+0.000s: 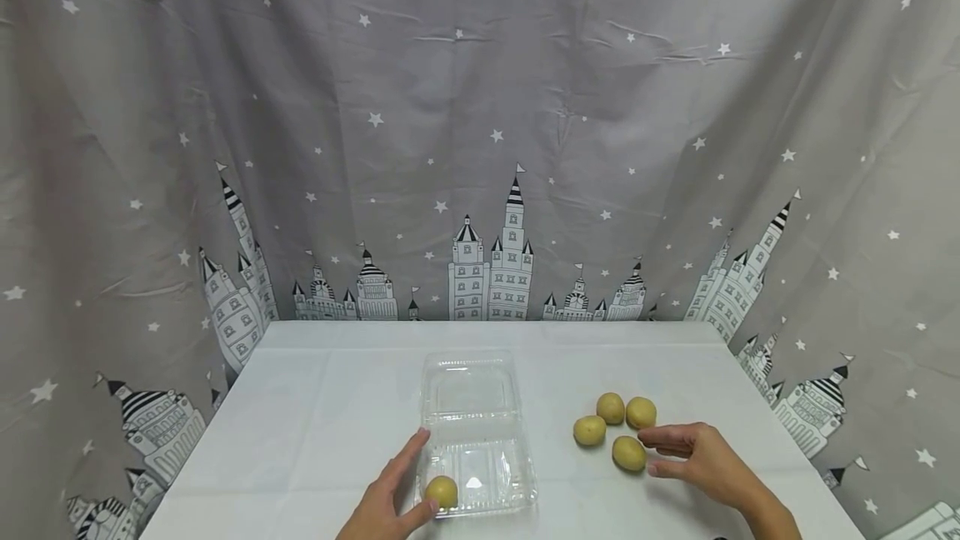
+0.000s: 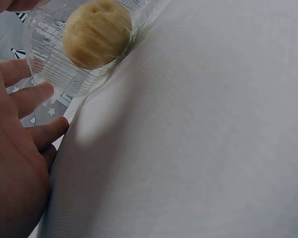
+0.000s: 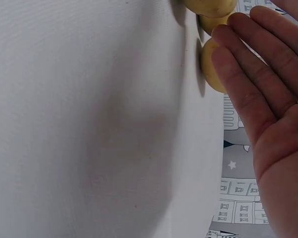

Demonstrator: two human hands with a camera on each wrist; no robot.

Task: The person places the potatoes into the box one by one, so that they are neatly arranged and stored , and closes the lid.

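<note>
A clear plastic clamshell box (image 1: 501,473) lies unfolded on the table, lid away from me. One potato (image 1: 442,491) sits in its near left corner; the left wrist view shows that potato (image 2: 97,34) through the ribbed wall. My left hand (image 1: 388,492) rests along the box's left side, fingers spread and thumb by the near corner. To the right, several potatoes (image 1: 589,431) lie loose in a group. My right hand (image 1: 697,458) is beside the nearest potato (image 1: 629,454), with fingers extended and the thumb apart from them. Nothing is held in it.
A white cloth covers the table (image 1: 322,423). Behind and at both sides hangs a grey curtain (image 1: 420,157) printed with stars and castles. Bare cloth lies between the box and the loose potatoes.
</note>
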